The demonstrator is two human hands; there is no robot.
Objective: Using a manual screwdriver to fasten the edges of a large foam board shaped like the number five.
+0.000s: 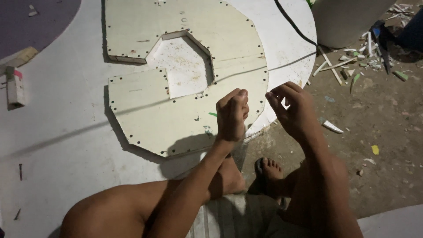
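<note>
My left hand is curled into a loose fist above the near edge of a cream cut-out panel that lies on a large white round board. My right hand hovers beside it, over the board's right edge, with fingers bent and thumb and forefinger pinched together. Whether either hand holds something small is too dim to tell. The panel has an angular hole in its middle and small dark holes along its rim. My bare knees and one foot in a sandal show below.
A black cable crosses the board's upper right. Scraps of white board and debris litter the dirt floor to the right. A white block with a red mark lies at the left. A pale curved wall stands at top right.
</note>
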